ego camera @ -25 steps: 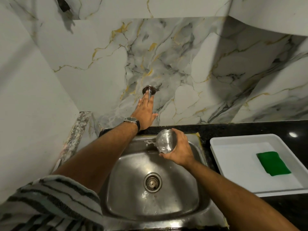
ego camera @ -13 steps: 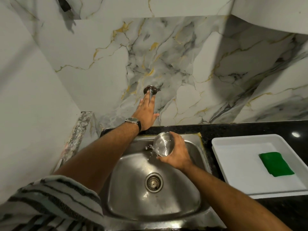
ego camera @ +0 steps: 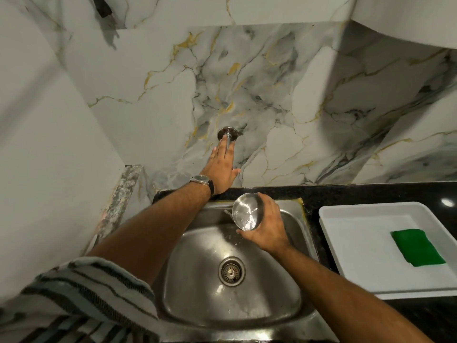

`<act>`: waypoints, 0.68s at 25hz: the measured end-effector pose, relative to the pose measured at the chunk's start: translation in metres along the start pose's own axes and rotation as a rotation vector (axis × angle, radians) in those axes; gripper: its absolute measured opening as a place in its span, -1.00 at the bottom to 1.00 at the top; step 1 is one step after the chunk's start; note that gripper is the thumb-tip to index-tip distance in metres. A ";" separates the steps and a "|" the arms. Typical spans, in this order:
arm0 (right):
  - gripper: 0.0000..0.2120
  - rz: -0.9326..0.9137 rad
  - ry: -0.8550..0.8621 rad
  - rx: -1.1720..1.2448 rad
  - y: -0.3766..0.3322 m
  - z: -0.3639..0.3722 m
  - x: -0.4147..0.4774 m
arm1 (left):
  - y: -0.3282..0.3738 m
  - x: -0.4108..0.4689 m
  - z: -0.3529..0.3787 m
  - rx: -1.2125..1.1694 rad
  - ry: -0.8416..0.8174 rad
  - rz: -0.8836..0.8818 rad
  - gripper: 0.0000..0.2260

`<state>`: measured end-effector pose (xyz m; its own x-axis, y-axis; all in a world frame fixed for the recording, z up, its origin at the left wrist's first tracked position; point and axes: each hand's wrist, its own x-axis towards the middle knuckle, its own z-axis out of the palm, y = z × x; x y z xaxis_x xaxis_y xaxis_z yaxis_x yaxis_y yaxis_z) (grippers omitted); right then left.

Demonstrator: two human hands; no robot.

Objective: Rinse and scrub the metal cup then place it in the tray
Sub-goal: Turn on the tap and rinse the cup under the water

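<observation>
Little has moved since the earlier frames: the right hand (ego camera: 265,225) has carried the metal cup (ego camera: 246,211) slightly up and toward the back of the sink (ego camera: 197,256), and the left hand (ego camera: 221,169) stays on the tap (ego camera: 228,134). At the centre of the frame, the right hand grasps the cup around its side wall, fingers curled behind it and thumb along the near edge, with the cup tipped so its shiny inside faces the camera. It is held above the rear part of the steel basin, clear of the basin floor, just below the black countertop (ego camera: 371,194) edge. A few drops of water show just left of and below the cup. The drain (ego camera: 232,271) lies below it toward the lower centre.

Above the cup, the left hand lies flat and open, fingers stretched up along the tap pipe where it leaves the marble wall (ego camera: 272,95); a wristwatch (ego camera: 202,180) sits on that wrist and a striped sleeve (ego camera: 74,300) fills the lower left corner.

At the right of the frame, a white tray (ego camera: 358,243) rests on the countertop beside the sink, with a green sponge (ego camera: 418,247) lying flat inside it near its right side.
</observation>
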<state>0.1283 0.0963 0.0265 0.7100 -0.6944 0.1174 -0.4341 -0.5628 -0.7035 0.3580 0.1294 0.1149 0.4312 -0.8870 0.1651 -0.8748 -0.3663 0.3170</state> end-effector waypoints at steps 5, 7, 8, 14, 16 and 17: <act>0.13 -0.216 0.039 -0.472 0.018 -0.027 0.011 | 0.002 -0.001 -0.002 -0.031 0.000 -0.010 -0.12; 0.12 -0.290 -0.007 -0.684 0.017 -0.037 0.016 | 0.003 -0.002 -0.003 -0.017 -0.005 -0.003 -0.12; 0.09 -0.333 -0.037 -0.770 0.014 -0.041 0.019 | 0.004 -0.002 -0.004 -0.012 -0.009 0.000 -0.12; -0.35 -0.710 -0.190 -1.364 -0.017 -0.058 0.043 | 0.006 -0.005 -0.008 -0.015 -0.017 0.009 -0.14; -0.36 -0.754 -0.210 -1.580 -0.024 -0.058 0.047 | 0.008 -0.007 -0.010 -0.007 -0.021 0.007 -0.14; -0.32 -0.768 -0.216 -1.653 -0.028 -0.056 0.049 | 0.009 -0.007 -0.012 -0.002 -0.024 0.005 -0.14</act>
<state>0.1441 0.0531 0.0917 0.9847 -0.1125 -0.1334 0.0402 -0.5982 0.8004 0.3493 0.1358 0.1275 0.4215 -0.8953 0.1439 -0.8765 -0.3616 0.3177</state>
